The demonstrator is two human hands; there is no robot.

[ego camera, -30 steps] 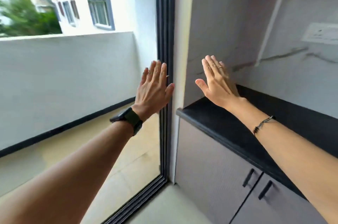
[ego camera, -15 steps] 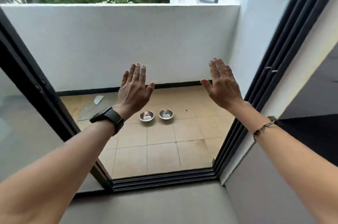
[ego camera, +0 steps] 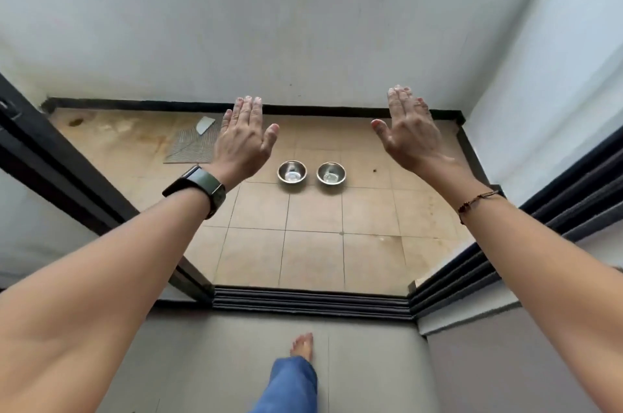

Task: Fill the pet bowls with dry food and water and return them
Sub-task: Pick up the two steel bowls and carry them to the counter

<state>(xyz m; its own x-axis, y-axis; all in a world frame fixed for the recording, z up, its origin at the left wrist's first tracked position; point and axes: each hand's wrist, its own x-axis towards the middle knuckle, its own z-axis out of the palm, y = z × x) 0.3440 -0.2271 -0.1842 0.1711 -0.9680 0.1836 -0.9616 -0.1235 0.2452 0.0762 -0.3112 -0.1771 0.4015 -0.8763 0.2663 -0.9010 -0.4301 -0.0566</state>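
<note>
Since half a second ago my view has tipped further down: the trees and far building have left the top of the picture, a bare foot [ego camera: 302, 345] and a blue trouser leg [ego camera: 290, 382] have come in at the bottom, and the two bowls sit lower and larger in frame.

From the head camera, I see both arms stretched forward with nothing in either hand. My left hand [ego camera: 243, 139] is flat, palm down, its fingers [ego camera: 247, 109] pressed together and the thumb spread; a dark smartwatch [ego camera: 199, 188] sits on that wrist. My right hand [ego camera: 409, 132] is flat and bare in the same way, with a thin cord bracelet [ego camera: 477, 200] on its wrist.

The left steel bowl [ego camera: 292, 171] and the right steel bowl [ego camera: 331, 173] stand upright, just beside each other but apart, on the balcony's tiled floor [ego camera: 313, 244], well beyond the hands. Both look empty, so I judge the task has barely begun.

Between me and them lies the ribbed door track [ego camera: 312, 303]. I think a bare foot could catch on it while stepping out. The tiles look stained, perhaps slick. A wire mesh panel [ego camera: 188, 149] lies left of the bowls, and a careless reach could knock the bowls together or tip one.
</note>
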